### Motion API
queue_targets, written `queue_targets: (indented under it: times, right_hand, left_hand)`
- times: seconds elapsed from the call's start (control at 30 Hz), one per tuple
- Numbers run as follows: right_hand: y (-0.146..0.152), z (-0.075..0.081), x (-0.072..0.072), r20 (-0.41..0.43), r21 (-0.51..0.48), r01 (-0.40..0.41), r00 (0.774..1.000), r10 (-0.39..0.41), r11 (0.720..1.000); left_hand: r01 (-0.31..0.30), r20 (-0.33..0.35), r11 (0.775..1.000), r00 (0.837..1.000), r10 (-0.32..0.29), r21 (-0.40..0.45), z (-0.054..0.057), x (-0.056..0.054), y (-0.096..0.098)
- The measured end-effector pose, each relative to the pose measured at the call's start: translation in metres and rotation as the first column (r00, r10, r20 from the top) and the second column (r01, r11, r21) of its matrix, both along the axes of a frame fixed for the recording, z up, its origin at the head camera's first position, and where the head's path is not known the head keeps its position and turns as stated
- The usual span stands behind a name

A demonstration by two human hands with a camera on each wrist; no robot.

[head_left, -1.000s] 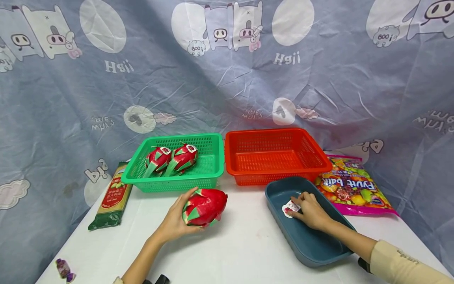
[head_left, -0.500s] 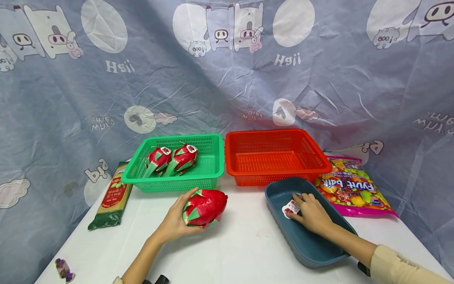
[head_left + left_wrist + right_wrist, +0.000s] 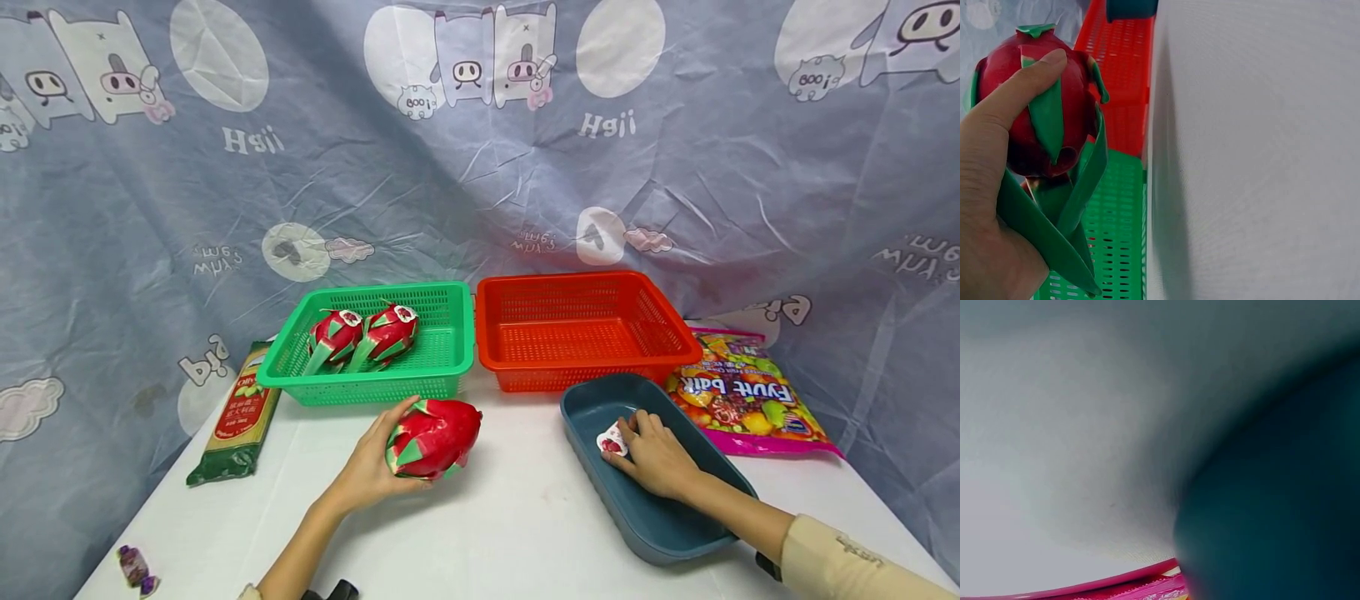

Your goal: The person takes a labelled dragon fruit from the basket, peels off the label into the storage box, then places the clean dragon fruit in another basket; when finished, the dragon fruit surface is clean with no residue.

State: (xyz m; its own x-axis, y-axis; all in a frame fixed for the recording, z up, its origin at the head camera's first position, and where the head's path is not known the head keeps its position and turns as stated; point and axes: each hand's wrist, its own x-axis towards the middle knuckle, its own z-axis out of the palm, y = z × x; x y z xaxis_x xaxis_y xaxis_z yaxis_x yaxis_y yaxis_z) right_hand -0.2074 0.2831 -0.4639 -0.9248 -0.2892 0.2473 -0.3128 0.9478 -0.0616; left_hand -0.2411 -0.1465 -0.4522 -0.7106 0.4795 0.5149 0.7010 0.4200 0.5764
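Pale blue printed cloth [image 3: 480, 192] hangs wrinkled right across the background, with a white table [image 3: 517, 525] below it. Put the dragon fruit [image 3: 441, 440] at the centre of our dial — it's in the left hand [image 3: 384, 460], firmly grasped, thumb laid over the red skin, green strips trailing down in the left wrist view. From that fruit, look to eleven o'clock: green basket [image 3: 375, 389], with two more dragon fruits [image 3: 335, 336] side by side in its nine-o'clock half, each wearing a white sticker. Round to two o'clock, the red basket [image 3: 592, 342], just beside the green one. And at three o'clock it's the blue tub [image 3: 678, 525], with the right hand [image 3: 657, 458] down inside, thumb and fingers right at a white label [image 3: 613, 439] with red print — whether it's truly pinched, I can't tell. Two o'clock from the tub, a fruit-printed bag [image 3: 750, 400] lies with its lettering upside down. Away at nine from the fruit, a long red-and-green packet [image 3: 242, 412]; at eight, a small purple wrapped piece [image 3: 133, 567]. Over on the right wrist camera, mostly blur, with pink wrapper [image 3: 1157, 590] at six o'clock.
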Motion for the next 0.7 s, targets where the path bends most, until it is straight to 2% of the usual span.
queue_targets:
  times: [0.17, 0.27, 0.33, 0.43, 0.57, 0.63, 0.7]
  right_hand:
    - [-0.001, 0.005, 0.003, 0.028, -0.032, 0.013, 1.0, -0.012, 0.999]
    - [-0.003, 0.02, 0.004, 0.006, -0.085, 0.001, 1.0, 0.0, 0.996]
    - [-0.003, 0.037, 0.005, -0.031, -0.122, -0.021, 0.999, 0.018, 0.992]
    - [0.004, 0.073, 0.002, -0.121, -0.189, -0.061, 0.992, 0.039, 0.98]
    - [0.031, 0.113, -0.016, -0.205, -0.278, -0.036, 0.978, -0.023, 0.96]
    - [0.051, 0.121, -0.028, -0.174, -0.305, 0.008, 0.983, -0.064, 0.952]
    - [0.071, 0.12, -0.041, -0.061, -0.33, 0.068, 0.994, -0.093, 0.941]
  left_hand:
    - [0.001, -0.001, 1.0, 1.0, -0.001, 0.004, 0.001, 0.001, 0.0]
    - [-0.003, -0.011, 1.0, 1.0, 0.003, 0.006, 0.0, 0.0, 0.0]
    - [-0.011, -0.011, 1.0, 1.0, 0.011, 0.008, -0.001, 0.0, -0.001]
    - [-0.019, -0.003, 1.0, 1.0, 0.019, 0.011, -0.001, 0.001, -0.001]
    - [-0.017, 0.011, 1.0, 1.0, 0.017, 0.021, 0.001, 0.0, 0.001]
    - [-0.018, 0.01, 0.999, 1.0, 0.018, 0.03, 0.004, 0.0, 0.003]
    - [-0.016, 0.001, 0.999, 1.0, 0.016, 0.043, 0.007, 0.0, 0.008]
